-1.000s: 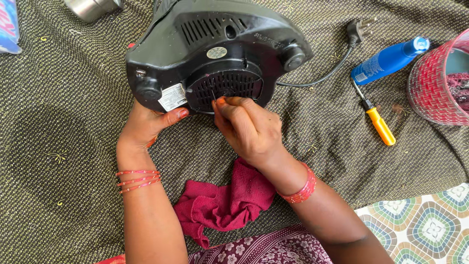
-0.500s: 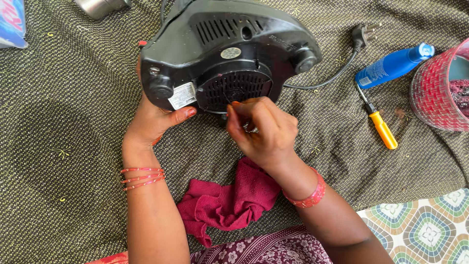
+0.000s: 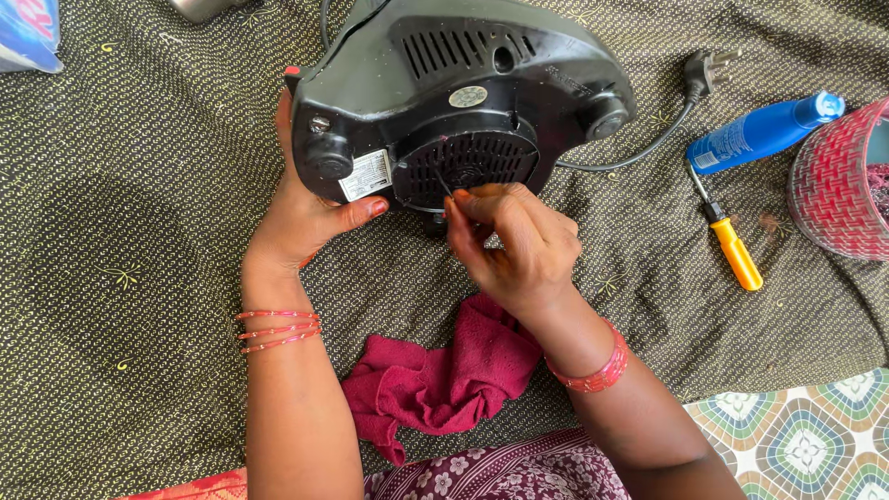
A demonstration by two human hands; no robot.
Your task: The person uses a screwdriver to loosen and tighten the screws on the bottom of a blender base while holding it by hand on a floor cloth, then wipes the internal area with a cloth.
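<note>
One dark patterned cloth [image 3: 139,231] beneath appliance base [image 3: 463,83], possibly floor-level.

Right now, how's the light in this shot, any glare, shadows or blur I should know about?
Head view: soft, even light, all sharp; a faint sheen on the black appliance base; a dim shadow patch on the cloth left of the left hand; the thin tool at the right hand is hard to make out against the dark vent grille.

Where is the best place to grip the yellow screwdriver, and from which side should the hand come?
Probably by the yellow handle of the screwdriver, coming from above: it lies flat on the cloth, handle toward the person, thin shaft pointing at the blue bottle.
</note>
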